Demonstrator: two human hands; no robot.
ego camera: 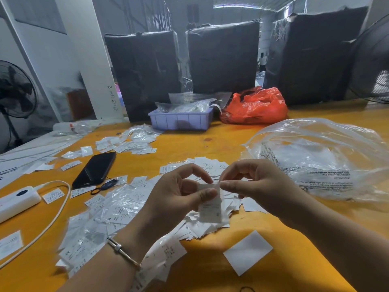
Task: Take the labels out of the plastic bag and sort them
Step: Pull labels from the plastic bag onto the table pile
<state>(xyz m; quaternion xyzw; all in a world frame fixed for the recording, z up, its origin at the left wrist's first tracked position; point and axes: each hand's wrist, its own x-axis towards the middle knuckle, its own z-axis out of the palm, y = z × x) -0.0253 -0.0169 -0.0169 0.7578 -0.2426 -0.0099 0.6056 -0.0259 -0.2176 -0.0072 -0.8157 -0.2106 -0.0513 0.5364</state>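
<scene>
My left hand (176,192) pinches a small clear plastic bag of labels (210,209) between thumb and fingers, above the middle of the yellow table (210,260). My right hand (250,184) grips the top edge of the same small bag with its fingertips. Below both hands lies a heap of loose white labels (202,228). To the left spreads a pile of small clear bags with labels inside (101,220). One white label (247,251) lies alone near the front. A big crumpled clear plastic bag (315,159) sits on the right.
A black phone (94,169), a white power bank (16,202) with its cable and a hair tie lie at the left. A lilac tray (181,120) of bags and a red plastic bag (256,107) stand at the back, before dark wrapped bales. Fans stand at both sides.
</scene>
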